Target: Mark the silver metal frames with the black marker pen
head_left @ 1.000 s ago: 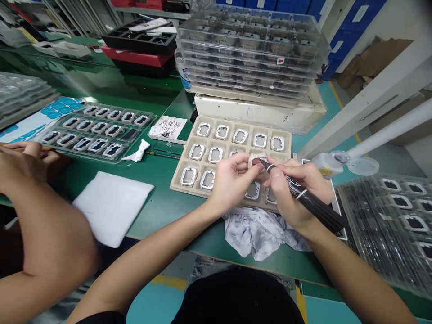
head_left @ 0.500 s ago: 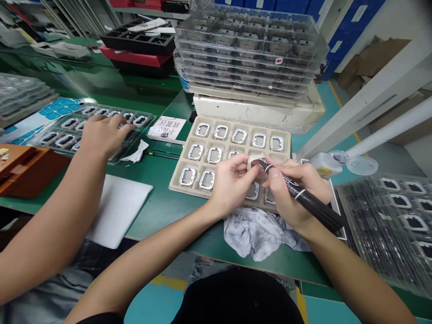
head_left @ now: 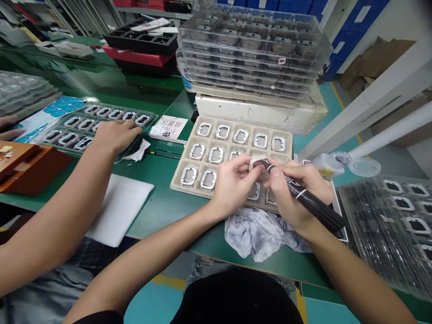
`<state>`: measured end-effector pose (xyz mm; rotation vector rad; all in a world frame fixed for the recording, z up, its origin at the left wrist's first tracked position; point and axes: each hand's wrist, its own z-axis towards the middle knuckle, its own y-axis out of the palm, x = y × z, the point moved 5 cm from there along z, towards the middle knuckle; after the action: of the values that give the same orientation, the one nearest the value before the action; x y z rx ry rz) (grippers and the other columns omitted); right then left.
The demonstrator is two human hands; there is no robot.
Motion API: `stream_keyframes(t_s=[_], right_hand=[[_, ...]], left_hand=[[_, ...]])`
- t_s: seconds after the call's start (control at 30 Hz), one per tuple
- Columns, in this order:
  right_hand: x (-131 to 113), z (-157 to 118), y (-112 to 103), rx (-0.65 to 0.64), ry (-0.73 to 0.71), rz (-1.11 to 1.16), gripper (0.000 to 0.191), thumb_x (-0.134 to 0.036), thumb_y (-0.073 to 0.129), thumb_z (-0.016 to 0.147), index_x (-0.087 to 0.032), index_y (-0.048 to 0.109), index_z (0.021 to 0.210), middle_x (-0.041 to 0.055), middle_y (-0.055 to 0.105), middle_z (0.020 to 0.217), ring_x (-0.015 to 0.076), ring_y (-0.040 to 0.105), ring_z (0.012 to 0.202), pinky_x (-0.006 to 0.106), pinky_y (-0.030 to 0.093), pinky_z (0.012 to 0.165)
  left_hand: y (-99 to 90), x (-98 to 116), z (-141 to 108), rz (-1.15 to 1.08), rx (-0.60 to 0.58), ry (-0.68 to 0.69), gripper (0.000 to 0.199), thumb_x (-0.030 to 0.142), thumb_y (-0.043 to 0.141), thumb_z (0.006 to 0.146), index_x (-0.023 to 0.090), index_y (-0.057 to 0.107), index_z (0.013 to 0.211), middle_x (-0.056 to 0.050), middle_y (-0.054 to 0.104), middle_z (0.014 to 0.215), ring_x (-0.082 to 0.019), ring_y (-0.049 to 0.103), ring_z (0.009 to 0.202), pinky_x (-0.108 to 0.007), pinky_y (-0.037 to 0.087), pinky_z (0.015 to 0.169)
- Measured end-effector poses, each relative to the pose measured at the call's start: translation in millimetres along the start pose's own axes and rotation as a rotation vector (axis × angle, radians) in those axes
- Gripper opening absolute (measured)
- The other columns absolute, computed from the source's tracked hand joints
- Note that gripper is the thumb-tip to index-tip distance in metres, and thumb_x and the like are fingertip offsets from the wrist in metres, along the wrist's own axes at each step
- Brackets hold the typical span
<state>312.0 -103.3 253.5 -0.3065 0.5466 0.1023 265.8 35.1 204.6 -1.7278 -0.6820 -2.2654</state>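
My left hand (head_left: 233, 182) pinches a small whitish frame (head_left: 255, 162) above a beige compartment tray (head_left: 175, 179). In my right hand (head_left: 297, 189) is a thick black marker (head_left: 312, 202), its tip end touching or very near the frame; my fingers partly hide that spot. Silver metal frames, such as one at the tray's front left (head_left: 188, 176), lie in the compartments. My hands and wrists cover part of the tray's right side. A crumpled grey-white cloth (head_left: 253, 234) lies at the tray's front edge, below my hands.
At left, a co-worker's hand (head_left: 118, 135) rests over a clear tray of frames (head_left: 72, 141). Stacked clear trays (head_left: 249, 58) stand on a white box (head_left: 253, 110) behind; more (head_left: 384, 238) stand at right. A white foam sheet (head_left: 124, 207) and an orange box (head_left: 37, 173) lie left.
The co-worker's hand has moved slightly right over the clear tray, and another hand has come into view at the far left edge. My hands hold nearly the same pose.
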Motion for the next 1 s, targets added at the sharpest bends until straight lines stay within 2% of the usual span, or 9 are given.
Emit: stream_keyframes(t_s=[0.13, 0.27, 0.37, 0.5, 0.6, 0.73, 0.9, 1.0], right_hand=[[-3.4, 0.9, 0.5, -0.01, -0.016, -0.023, 0.012, -0.016, 0.071, 0.096, -0.027, 0.066, 0.095, -0.0044, 0.07, 0.07, 0.0256, 0.08, 0.093, 0.04, 0.069, 0.082], [-9.3, 2.0, 0.9, -0.037, -0.067, -0.106, 0.013, -0.014, 0.071, 0.095, -0.025, 0.064, 0.094, -0.0023, 0.074, 0.081, 0.0246, 0.08, 0.09, 0.039, 0.071, 0.079], [-12.5, 2.0, 2.1, -0.085, -0.137, -0.111, 0.017, -0.009, 0.072, 0.093, -0.023, 0.063, 0.095, -0.0009, 0.074, 0.083, 0.0239, 0.08, 0.091, 0.038, 0.072, 0.082], [-14.0, 1.9, 1.0, -0.073, -0.204, -0.095, 0.021, -0.004, 0.072, 0.091, -0.022, 0.061, 0.094, -0.0009, 0.073, 0.082, 0.0222, 0.079, 0.087, 0.037, 0.071, 0.085], [-12.5, 2.6, 1.4, -0.084, -0.18, -0.133, 0.021, -0.005, 0.072, 0.092, -0.021, 0.06, 0.093, -0.0002, 0.073, 0.083, 0.0226, 0.079, 0.089, 0.033, 0.07, 0.08], [-11.4, 2.8, -0.3, -0.036, -0.135, -0.114, 0.018, -0.008, 0.072, 0.093, -0.022, 0.061, 0.089, -0.0022, 0.069, 0.075, 0.0213, 0.079, 0.085, 0.031, 0.068, 0.076], [-12.9, 0.6, 1.7, -0.043, -0.141, -0.18, 0.014, -0.011, 0.074, 0.094, -0.021, 0.064, 0.094, 0.0, 0.074, 0.084, 0.0192, 0.078, 0.082, 0.029, 0.066, 0.074], [-11.1, 1.1, -0.1, -0.024, -0.098, -0.107, 0.014, -0.011, 0.073, 0.095, -0.022, 0.064, 0.093, -0.0023, 0.072, 0.077, 0.0189, 0.078, 0.08, 0.03, 0.066, 0.076]], left_hand=[[-0.5, -2.5, -1.7, 0.059, 0.003, 0.044, 0.019, 0.028, 0.07, 0.095, 0.017, 0.065, 0.08, 0.001, 0.068, 0.07, -0.01, 0.065, 0.065, -0.02, 0.048, 0.058], [-2.6, -2.5, -3.5, 0.161, 0.018, 0.111, 0.019, 0.028, 0.069, 0.097, 0.016, 0.066, 0.083, 0.0, 0.069, 0.074, -0.011, 0.066, 0.067, -0.021, 0.049, 0.06], [-3.2, 0.5, -4.6, 0.215, 0.016, 0.16, 0.015, 0.027, 0.066, 0.098, 0.016, 0.067, 0.088, -0.001, 0.071, 0.077, -0.011, 0.068, 0.069, -0.022, 0.051, 0.062], [-3.7, 3.0, -5.4, 0.272, 0.005, 0.188, 0.017, 0.027, 0.066, 0.098, 0.016, 0.067, 0.086, -0.001, 0.068, 0.073, -0.011, 0.064, 0.065, -0.022, 0.049, 0.061], [-4.2, 1.4, -5.3, 0.274, -0.001, 0.165, 0.019, 0.03, 0.066, 0.098, 0.016, 0.068, 0.085, -0.001, 0.068, 0.072, -0.011, 0.062, 0.064, -0.023, 0.05, 0.062], [-4.9, -0.5, -4.2, 0.259, -0.002, 0.152, 0.021, 0.032, 0.067, 0.098, 0.016, 0.067, 0.084, -0.001, 0.067, 0.072, -0.012, 0.062, 0.065, -0.023, 0.05, 0.062], [-5.9, 0.1, -3.0, 0.262, -0.001, 0.14, 0.022, 0.032, 0.07, 0.095, 0.017, 0.066, 0.08, -0.001, 0.066, 0.073, -0.011, 0.06, 0.064, -0.024, 0.048, 0.061], [-4.9, 1.8, -3.7, 0.23, -0.004, 0.12, 0.023, 0.033, 0.071, 0.095, 0.017, 0.066, 0.079, -0.002, 0.067, 0.074, -0.012, 0.059, 0.064, -0.025, 0.047, 0.061]])
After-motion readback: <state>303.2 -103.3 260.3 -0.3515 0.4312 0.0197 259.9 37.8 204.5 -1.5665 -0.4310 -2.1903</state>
